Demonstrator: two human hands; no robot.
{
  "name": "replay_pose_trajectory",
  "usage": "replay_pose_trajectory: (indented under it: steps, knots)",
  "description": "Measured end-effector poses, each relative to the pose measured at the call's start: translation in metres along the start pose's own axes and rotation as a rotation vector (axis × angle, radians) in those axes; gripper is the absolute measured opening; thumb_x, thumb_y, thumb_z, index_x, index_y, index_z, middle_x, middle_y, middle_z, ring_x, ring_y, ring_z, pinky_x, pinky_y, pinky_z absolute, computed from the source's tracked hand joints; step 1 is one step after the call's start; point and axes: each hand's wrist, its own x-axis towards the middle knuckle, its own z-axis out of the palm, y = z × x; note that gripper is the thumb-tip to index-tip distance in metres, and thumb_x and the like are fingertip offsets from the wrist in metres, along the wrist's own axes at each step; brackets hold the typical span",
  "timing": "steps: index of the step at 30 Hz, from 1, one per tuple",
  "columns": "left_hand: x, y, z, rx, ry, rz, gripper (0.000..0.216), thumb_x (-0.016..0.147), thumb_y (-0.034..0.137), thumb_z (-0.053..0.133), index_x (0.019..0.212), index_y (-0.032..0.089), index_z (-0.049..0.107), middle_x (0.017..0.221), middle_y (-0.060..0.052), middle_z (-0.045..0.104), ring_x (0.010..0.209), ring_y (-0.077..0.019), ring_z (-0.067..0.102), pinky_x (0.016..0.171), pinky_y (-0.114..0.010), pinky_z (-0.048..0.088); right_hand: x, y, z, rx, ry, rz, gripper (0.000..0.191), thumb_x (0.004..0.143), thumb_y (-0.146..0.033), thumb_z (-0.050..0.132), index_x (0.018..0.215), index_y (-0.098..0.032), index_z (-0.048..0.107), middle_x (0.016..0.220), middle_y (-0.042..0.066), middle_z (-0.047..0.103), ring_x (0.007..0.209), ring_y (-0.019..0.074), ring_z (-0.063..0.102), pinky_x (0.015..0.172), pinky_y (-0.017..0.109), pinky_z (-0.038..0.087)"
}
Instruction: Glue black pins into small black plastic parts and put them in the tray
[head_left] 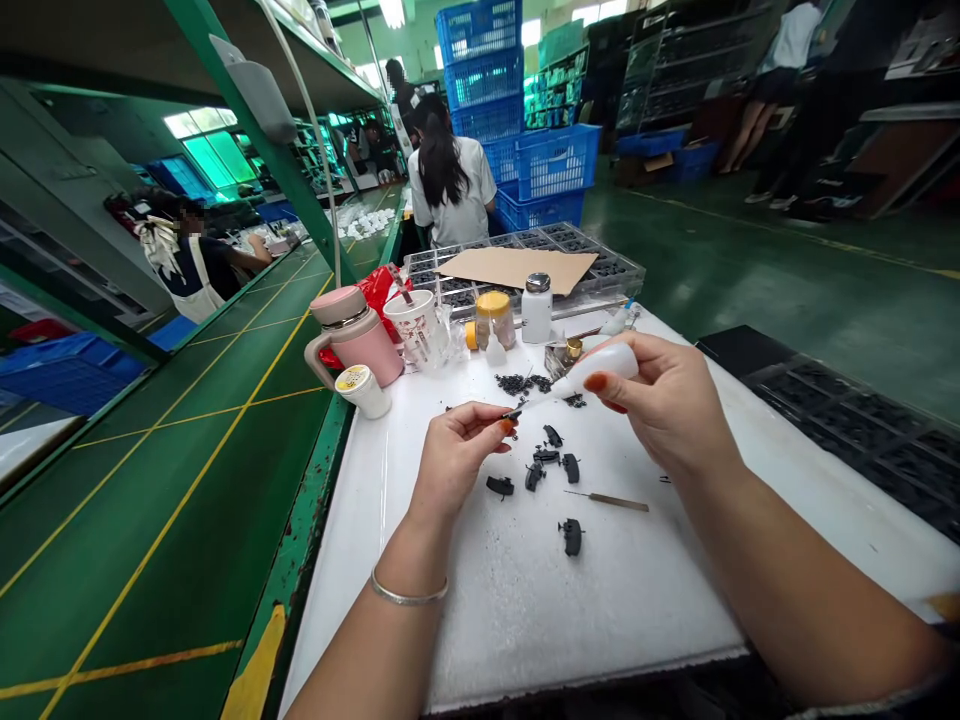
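Observation:
My left hand point(456, 455) is closed in a pinch on a small black part point(513, 414) held above the white work surface point(525, 580). My right hand point(664, 400) grips a small white squeeze bottle point(604, 363), and its thin nozzle points left at the pinched part. Several small black plastic parts point(551, 462) lie on the white surface just below my hands, with one more black part point(571, 536) nearer to me. A thin metal tool point(609, 500) lies flat to the right of them. A pile of tiny black pieces point(523, 382) sits farther back.
A pink lidded mug point(354, 337), a roll of tape point(361, 388), a clear cup point(412, 325), a yellow-capped jar point(495, 318) and a white dispenser bottle point(536, 308) stand behind. Trays with cardboard point(517, 266) lie beyond; dark trays point(862, 430) right. A person in white point(451, 180) stands by blue crates point(525, 150).

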Motion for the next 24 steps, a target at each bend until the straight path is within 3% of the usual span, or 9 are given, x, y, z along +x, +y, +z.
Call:
replay_pose_trajectory:
  steps: [9, 24]
  knots:
    - [-0.0009, 0.0029, 0.0030, 0.017, -0.005, -0.004, 0.024, 0.074, 0.033, 0.072, 0.088, 0.014, 0.070, 0.086, -0.008, 0.068, 0.079, -0.0154, 0.063, 0.064, -0.021, 0.052, -0.0050, 0.0009, 0.0100, -0.131, 0.012, -0.072, 0.036, 0.070, -0.052, 0.074, 0.074, -0.017, 0.066, 0.068, 0.001, 0.054, 0.059, 0.0113, 0.046, 0.051, 0.026, 0.041]
    - [-0.0014, 0.0037, 0.0034, 0.016, -0.014, -0.020, 0.022, 0.073, 0.032, 0.073, 0.086, 0.013, 0.069, 0.083, -0.008, 0.068, 0.079, -0.0153, 0.063, 0.064, -0.020, 0.051, -0.0060, 0.0011, 0.0087, -0.140, 0.034, -0.112, 0.033, 0.072, -0.050, 0.074, 0.076, -0.018, 0.066, 0.070, 0.001, 0.056, 0.060, 0.0122, 0.049, 0.055, 0.028, 0.044]
